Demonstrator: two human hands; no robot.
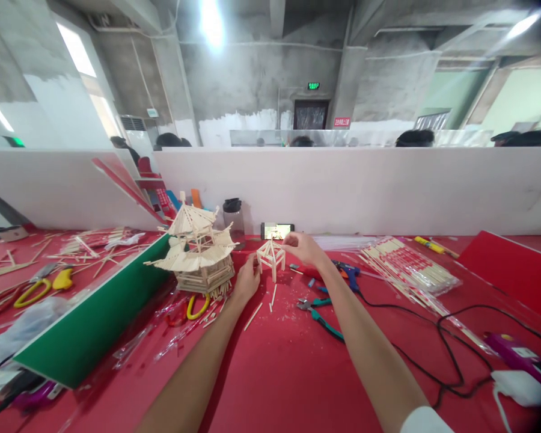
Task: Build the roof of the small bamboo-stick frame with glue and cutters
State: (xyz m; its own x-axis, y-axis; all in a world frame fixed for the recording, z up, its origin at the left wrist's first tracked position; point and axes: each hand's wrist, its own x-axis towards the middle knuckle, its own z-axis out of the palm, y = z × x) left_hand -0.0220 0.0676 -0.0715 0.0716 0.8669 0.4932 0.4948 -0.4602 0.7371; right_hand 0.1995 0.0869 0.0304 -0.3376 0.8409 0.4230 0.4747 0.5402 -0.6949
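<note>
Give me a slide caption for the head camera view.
Both hands steady a small stick frame beside a stick pagoda.

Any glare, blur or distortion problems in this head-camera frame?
Head view: the ceiling light blows out to glare; wide-angle distortion bends the white partition and stretches the forearms; edges are soft, yet the small stick frame between left hand and right hand stays fairly sharp.

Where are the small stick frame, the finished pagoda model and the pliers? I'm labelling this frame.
small stick frame (271,257), head view, its middle.
finished pagoda model (197,249), head view, roof tiers.
pliers (318,313), head view, handles.
</note>
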